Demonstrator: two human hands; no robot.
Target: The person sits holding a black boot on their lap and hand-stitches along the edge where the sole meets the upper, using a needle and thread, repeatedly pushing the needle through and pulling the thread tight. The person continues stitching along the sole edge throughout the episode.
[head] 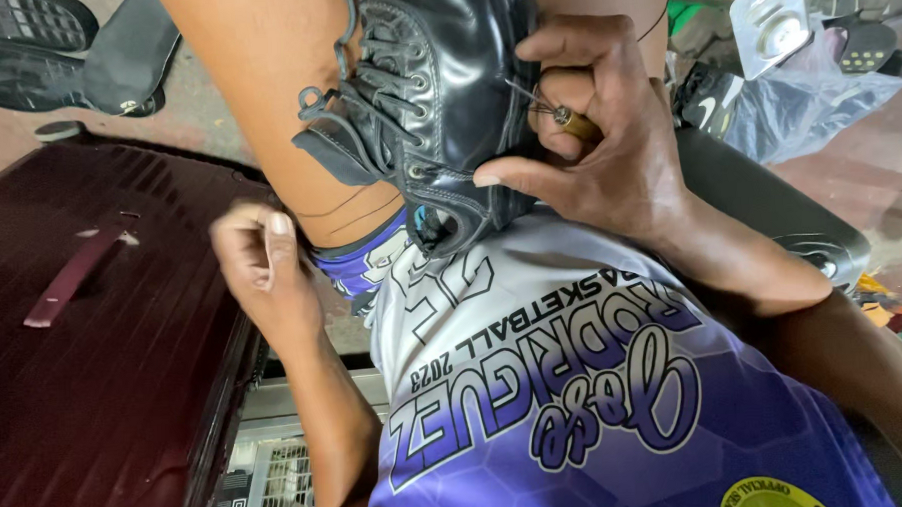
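Both hands work a black boot [436,104] clamped between the knees at twelve o'clock: right hand [597,148] fingers clamped on an awl [564,118], left hand [261,260] fist pulling thread [345,209] taut, best kept steady.

- The black leather boot [445,94] is cut off by the top edge; its toe and sole are out of view.
- The awl [566,120] lies mostly inside the right hand [597,148]; only the brown handle end and a thin needle show.
- The left hand [261,260] is blurred, and whether its fingers pinch the thin thread [339,207] cannot be told.
- The dark red suitcase [94,336] runs off the left and bottom edges.
- Shoes [54,47] at top left are cut by the frame.
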